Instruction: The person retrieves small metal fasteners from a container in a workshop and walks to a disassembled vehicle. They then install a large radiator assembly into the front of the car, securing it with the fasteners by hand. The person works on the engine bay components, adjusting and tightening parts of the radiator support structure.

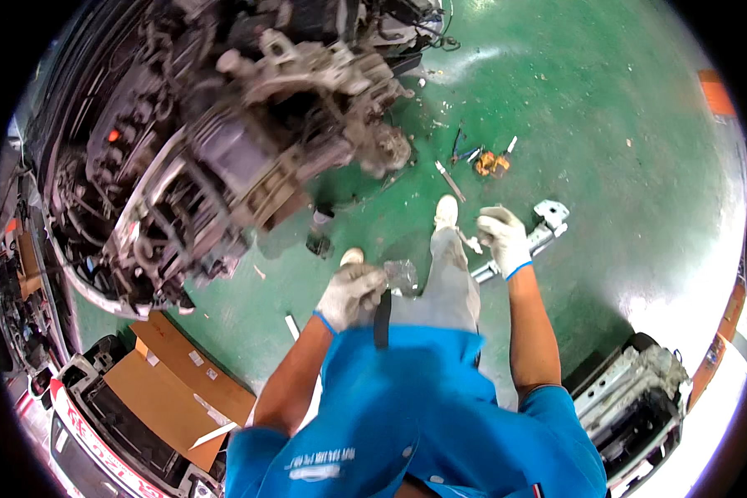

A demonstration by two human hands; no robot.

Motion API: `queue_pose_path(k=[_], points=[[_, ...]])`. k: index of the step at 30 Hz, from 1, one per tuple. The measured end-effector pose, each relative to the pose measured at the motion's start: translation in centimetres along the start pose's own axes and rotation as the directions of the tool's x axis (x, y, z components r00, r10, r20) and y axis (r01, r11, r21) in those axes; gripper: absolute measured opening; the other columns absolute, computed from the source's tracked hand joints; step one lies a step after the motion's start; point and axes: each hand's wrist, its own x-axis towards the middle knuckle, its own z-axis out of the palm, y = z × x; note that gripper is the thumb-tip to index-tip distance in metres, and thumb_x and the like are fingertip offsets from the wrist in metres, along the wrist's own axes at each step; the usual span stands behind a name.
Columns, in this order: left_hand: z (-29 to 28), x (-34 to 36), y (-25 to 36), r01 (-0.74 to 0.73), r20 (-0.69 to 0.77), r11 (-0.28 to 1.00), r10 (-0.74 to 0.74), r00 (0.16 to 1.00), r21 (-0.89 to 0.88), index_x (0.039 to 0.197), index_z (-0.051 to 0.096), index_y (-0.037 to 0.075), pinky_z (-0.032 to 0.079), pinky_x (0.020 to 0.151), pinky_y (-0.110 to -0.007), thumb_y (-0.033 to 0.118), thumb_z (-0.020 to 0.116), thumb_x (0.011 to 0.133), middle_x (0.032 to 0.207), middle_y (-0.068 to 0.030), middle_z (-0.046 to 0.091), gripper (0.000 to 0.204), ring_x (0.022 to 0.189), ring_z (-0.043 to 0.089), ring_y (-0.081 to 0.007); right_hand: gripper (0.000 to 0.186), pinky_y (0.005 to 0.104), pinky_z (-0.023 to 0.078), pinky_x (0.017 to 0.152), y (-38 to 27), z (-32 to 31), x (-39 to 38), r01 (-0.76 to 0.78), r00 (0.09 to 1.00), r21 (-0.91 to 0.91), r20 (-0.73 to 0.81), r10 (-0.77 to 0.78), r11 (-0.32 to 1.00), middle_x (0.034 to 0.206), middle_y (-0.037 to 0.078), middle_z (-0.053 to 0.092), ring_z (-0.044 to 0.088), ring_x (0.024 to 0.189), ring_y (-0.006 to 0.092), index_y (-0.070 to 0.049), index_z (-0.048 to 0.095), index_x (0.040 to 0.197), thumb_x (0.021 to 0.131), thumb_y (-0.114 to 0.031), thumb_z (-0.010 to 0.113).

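Note:
My left hand (353, 292), in a pale glove with a blue cuff, is closed at my waist on a black strip (382, 322) that hangs from its fingers. A clear plastic piece (401, 274) is beside those fingers; whether I grip it is unclear. My right hand (504, 239), gloved alike, is curled shut at the right of my legs; I cannot make out what, if anything, it holds. Behind it on the green floor lies a long silver metal assembly (544, 234). My white shoe (446, 209) is just left of that hand.
A dirty engine assembly (249, 149) fills the upper left. Pliers (458, 149), a yellow tool (494, 163) and a thin strip (450, 181) lie ahead on the floor (573, 124). An opened cardboard box (166, 390) is at lower left, a metal car part (639, 390) at lower right.

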Motion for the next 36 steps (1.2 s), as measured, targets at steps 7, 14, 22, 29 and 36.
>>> queue_pose_path(k=[7,14,22,29,36], points=[[-2.0,18.5,-4.2,0.088,-0.316,0.996,-0.093,0.944,-0.032,0.121,0.065,-0.003,0.042,0.054,-0.022,0.014,0.064,0.095,0.085,-0.0042,0.067,0.031,0.064,0.057,-0.0078,0.025,0.0269,0.048,0.059,1.6,0.1,20.1,-0.044,0.961,-0.305,0.247,0.124,0.951,0.083,0.007,0.066,0.06,0.069,0.0119,0.004,0.068,0.102,0.081,-0.008,0.075],[-10.5,36.1,-6.7,0.127,-0.501,0.592,0.526,0.687,0.796,0.117,0.069,0.001,0.042,0.052,-0.025,0.024,0.065,0.095,0.078,-0.0017,0.063,0.032,0.059,0.053,-0.0075,0.026,0.0276,0.05,0.063,6.9,2.9,34.3,0.156,0.879,-0.52,0.461,0.122,0.84,0.08,0.006,0.067,0.062,0.069,0.0121,0.003,0.069,0.1,0.079,-0.012,0.075],[-9.8,45.7,-8.1,-0.246,-0.774,0.954,0.286,0.565,0.173,0.115,0.066,0.002,0.042,0.052,-0.024,0.03,0.063,0.098,0.074,-0.0014,0.058,0.033,0.06,0.053,-0.0084,0.031,0.0341,0.055,0.077,13.0,7.3,46.7,0.553,0.659,-0.511,0.751,0.03,0.658,0.092,0.015,0.072,0.07,0.084,0.0225,0.002,0.07,0.102,0.077,-0.017,0.073],[-10.1,48.5,-10.1,-0.317,-0.764,0.835,0.543,0.348,0.449,0.109,0.066,-0.001,0.047,0.056,-0.034,0.028,0.065,0.096,0.073,-0.01,0.064,0.031,0.06,0.059,-0.0227,0.023,0.0386,0.055,0.083,13.2,10.7,48.7,0.881,0.4,-0.377,0.916,-0.025,0.285,0.096,0.014,0.07,0.067,0.092,0.033,-0.003,0.069,0.095,0.075,-0.012,0.073],[-9.6,51.4,-7.5,-0.021,-0.683,0.744,0.623,0.38,0.667,0.133,0.054,0.001,0.054,0.08,-0.042,0.028,0.071,0.092,0.105,-0.0213,0.072,0.052,0.091,0.071,-0.0366,0.018,0.0406,0.056,0.081,15.1,10.1,48.2,0.957,0.283,-0.276,0.955,-0.085,0.084,0.091,0.011,0.07,0.066,0.091,0.0322,-0.006,0.066,0.094,0.077,-0.007,0.072]])
